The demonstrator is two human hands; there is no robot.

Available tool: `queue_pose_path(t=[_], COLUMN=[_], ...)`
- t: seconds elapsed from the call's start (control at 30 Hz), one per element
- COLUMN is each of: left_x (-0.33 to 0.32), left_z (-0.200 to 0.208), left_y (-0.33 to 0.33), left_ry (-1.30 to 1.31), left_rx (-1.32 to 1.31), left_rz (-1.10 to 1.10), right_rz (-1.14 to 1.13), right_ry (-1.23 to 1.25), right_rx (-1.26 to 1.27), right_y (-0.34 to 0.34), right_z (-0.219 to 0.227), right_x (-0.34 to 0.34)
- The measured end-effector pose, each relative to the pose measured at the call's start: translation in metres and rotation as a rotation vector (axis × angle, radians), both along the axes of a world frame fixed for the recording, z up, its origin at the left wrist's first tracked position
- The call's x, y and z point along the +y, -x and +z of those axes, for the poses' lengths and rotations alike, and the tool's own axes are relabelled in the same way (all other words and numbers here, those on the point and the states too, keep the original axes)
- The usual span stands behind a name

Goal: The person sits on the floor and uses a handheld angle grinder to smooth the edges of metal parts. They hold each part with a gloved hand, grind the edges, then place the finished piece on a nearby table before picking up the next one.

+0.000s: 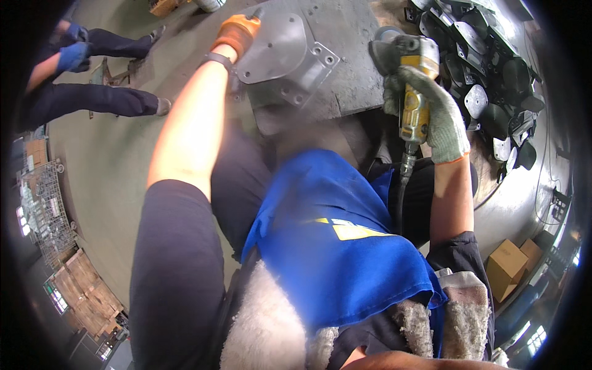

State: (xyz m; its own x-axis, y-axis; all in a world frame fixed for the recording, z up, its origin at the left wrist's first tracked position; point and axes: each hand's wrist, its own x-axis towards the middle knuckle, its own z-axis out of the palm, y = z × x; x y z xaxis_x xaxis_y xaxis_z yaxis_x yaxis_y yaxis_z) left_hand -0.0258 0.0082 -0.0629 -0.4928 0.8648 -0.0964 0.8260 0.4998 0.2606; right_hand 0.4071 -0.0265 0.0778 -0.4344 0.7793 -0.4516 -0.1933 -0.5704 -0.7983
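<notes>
A grey metal bracket [276,52], with a rounded plate and several holes, lies flat on the dark worktable [348,74]. My left hand [237,34], in an orange glove, is closed at the bracket's far left edge; its fingertips are partly hidden. My right hand [436,105], in a whitish knit glove, wraps round the body of a yellow angle grinder [414,114]. The grinder's head and disc [385,52] point away from me, over the table's right side and apart from the bracket. A dark hose hangs from its near end.
A heap of similar dark metal brackets [487,80] rises at the right. Cardboard boxes [509,268] stand at the lower right. Another person's blue-gloved hand [74,55] and legs show at the far left. Wire cages [49,209] and wooden pallets [86,290] line the left.
</notes>
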Motion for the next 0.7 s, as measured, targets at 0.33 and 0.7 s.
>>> queue_pose_path(t=[0.33, 0.7], left_x=[-0.032, -0.128], left_z=[0.031, 0.164], left_y=[0.011, -0.039], left_ry=[0.508, 0.222], left_rx=[0.364, 0.913], left_rz=[-0.559, -0.634], right_rz=[-0.045, 0.051], right_ry=[-0.056, -0.150], right_rx=[0.060, -0.231], right_y=[-0.004, -0.013], right_z=[-0.017, -0.062], right_x=[0.005, 0.019])
